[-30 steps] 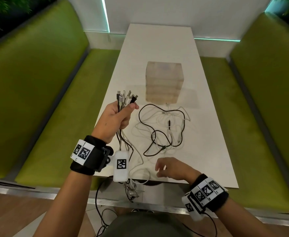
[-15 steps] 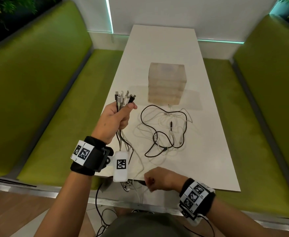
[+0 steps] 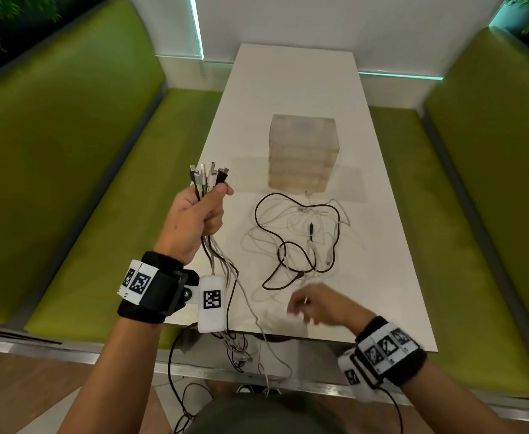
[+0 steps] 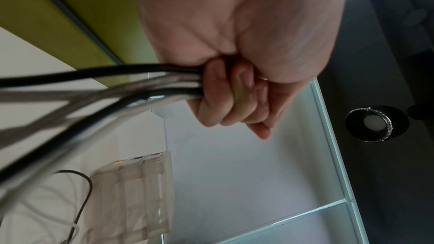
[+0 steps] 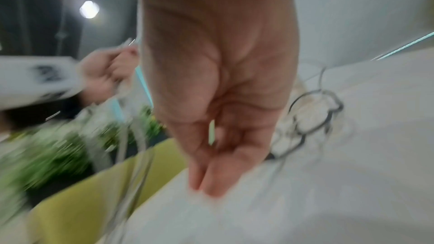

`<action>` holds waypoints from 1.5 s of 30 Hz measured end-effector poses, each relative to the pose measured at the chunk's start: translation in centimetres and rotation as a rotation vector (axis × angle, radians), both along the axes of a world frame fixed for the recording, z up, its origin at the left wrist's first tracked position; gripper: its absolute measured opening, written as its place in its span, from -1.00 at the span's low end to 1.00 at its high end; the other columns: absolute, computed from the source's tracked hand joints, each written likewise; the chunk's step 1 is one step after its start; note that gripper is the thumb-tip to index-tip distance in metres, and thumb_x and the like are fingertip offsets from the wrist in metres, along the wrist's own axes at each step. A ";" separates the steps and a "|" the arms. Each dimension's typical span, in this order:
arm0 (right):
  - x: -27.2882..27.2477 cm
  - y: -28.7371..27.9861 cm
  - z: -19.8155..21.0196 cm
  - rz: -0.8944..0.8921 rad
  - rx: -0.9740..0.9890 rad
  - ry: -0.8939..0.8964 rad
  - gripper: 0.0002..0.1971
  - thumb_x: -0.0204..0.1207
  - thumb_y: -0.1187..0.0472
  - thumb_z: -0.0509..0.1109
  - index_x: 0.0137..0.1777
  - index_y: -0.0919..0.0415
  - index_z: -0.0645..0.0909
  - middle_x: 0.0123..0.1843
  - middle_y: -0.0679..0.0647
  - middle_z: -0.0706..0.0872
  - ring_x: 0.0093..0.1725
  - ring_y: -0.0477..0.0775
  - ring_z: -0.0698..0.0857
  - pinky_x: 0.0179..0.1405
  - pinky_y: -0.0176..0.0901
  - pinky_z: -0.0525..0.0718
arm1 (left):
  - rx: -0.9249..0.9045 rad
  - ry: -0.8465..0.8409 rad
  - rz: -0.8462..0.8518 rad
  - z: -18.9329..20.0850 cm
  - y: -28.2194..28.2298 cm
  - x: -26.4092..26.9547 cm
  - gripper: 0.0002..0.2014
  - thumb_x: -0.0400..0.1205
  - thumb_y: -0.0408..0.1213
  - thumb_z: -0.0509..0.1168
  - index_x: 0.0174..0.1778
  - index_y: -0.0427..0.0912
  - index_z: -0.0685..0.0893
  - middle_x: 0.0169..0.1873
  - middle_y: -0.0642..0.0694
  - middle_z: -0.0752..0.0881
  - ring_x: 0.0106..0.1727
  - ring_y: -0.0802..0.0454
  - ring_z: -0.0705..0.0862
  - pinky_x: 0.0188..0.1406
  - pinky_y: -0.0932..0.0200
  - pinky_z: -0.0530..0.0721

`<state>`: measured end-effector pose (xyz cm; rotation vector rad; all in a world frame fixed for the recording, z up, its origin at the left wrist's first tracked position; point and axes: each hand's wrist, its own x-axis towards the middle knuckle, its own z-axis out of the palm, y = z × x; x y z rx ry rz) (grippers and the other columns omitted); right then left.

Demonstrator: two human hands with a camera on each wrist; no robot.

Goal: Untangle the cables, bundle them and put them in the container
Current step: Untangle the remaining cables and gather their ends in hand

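Observation:
My left hand (image 3: 199, 214) is raised over the table's left edge and grips a bunch of black and white cables (image 3: 208, 178), plug ends up. In the left wrist view the fingers (image 4: 225, 99) curl tightly round the cable strands (image 4: 117, 88). The strands hang past the near table edge (image 3: 238, 349). A loose tangle of black cable (image 3: 275, 236) and white cable (image 3: 319, 214) lies mid-table. Behind it stands the translucent container (image 3: 302, 155), seen also in the left wrist view (image 4: 136, 192). My right hand (image 3: 316, 303) hovers, blurred, just in front of the tangle; its fingers (image 5: 211, 179) look straight and hold nothing I can make out.
The white table (image 3: 294, 83) is long and narrow, running to the back wall. Green benches flank it on the left (image 3: 69, 151) and on the right (image 3: 476, 183). Wrist-camera leads dangle below the near edge by my body.
My right hand dipped to the near table edge in a loose fist, then came back up and right toward the tangle. The left hand and its bunch stayed put.

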<state>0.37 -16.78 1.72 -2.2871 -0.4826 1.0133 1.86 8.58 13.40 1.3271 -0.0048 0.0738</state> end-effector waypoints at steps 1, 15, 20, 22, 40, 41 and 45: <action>1.7 -0.4 0.1 -0.177 0.035 -0.142 -0.78 0.55 0.42 0.24 0.03 0.28 0.71 -0.13 0.04 0.73 -0.22 0.06 0.67 -0.34 -0.32 0.58 | -0.001 0.008 -0.004 -0.1 -0.1 0.0 -0.83 0.62 -0.21 0.22 -0.25 -0.14 0.63 -0.61 0.15 0.22 -0.64 0.22 0.14 -0.65 0.36 0.10; 8.0 -1.0 1.3 -0.829 0.219 -0.396 -0.92 0.46 0.28 0.49 -0.12 0.21 0.63 -0.19 0.05 0.71 -0.11 0.06 0.68 -0.14 -0.21 0.56 | 0.087 0.008 -0.065 -1.4 -2.4 0.3 -0.68 0.79 -0.26 0.02 -0.28 -0.22 0.45 -0.50 0.00 0.68 -0.60 0.15 0.40 -0.58 0.34 0.33; 5.9 1.2 7.2 -0.641 0.630 -0.298 -0.84 0.38 0.34 0.55 -0.13 0.19 0.63 -0.28 0.10 0.73 -0.23 -0.04 0.69 -0.13 -0.24 0.62 | 0.024 0.040 -0.026 -2.4 -5.3 1.4 -0.75 0.78 -0.27 0.03 -0.11 -0.24 0.55 -0.12 -0.22 0.83 -0.14 -0.08 0.81 -0.24 0.17 0.72; 5.3 2.4 8.4 -0.594 0.696 -0.284 -0.78 0.36 0.37 0.56 -0.07 0.19 0.60 -0.29 0.18 0.76 -0.29 -0.03 0.71 -0.23 -0.25 0.63 | 0.030 0.058 -0.039 -2.9 -6.6 1.6 -0.77 0.77 -0.25 0.06 -0.02 -0.28 0.57 0.00 -0.28 0.80 0.03 -0.15 0.80 -0.08 0.09 0.75; 5.5 4.3 5.9 -0.409 0.526 -0.252 -0.76 0.40 0.11 0.56 -0.04 0.06 0.56 -0.03 -0.18 0.64 -0.35 -0.27 0.53 -0.19 -0.23 0.51 | 0.009 0.030 0.027 -2.0 -6.9 1.7 -0.66 0.76 -0.20 0.06 -0.04 -0.34 0.67 -0.10 -0.16 0.83 0.08 -0.13 0.79 0.20 0.01 0.69; 5.4 4.6 5.9 -0.358 0.551 -0.243 -0.85 0.46 0.15 0.51 -0.08 0.06 0.59 -0.03 -0.18 0.66 -0.40 -0.29 0.53 -0.22 -0.25 0.53 | -0.002 0.028 0.032 -1.6 -6.8 1.6 -0.66 0.77 -0.22 0.06 -0.15 -0.30 0.65 -0.25 -0.11 0.81 -0.05 -0.12 0.81 0.05 0.06 0.73; 5.6 5.4 6.9 -0.149 0.635 -0.138 -0.86 0.60 0.31 0.36 -0.15 0.06 0.59 -0.24 -0.18 0.60 -0.39 -0.09 0.53 -0.25 -0.16 0.62 | -0.138 0.021 0.007 -0.3 -6.4 1.0 -0.71 0.78 -0.26 0.03 -0.23 -0.25 0.50 -0.54 0.02 0.55 -0.51 0.09 0.59 -0.52 0.20 0.64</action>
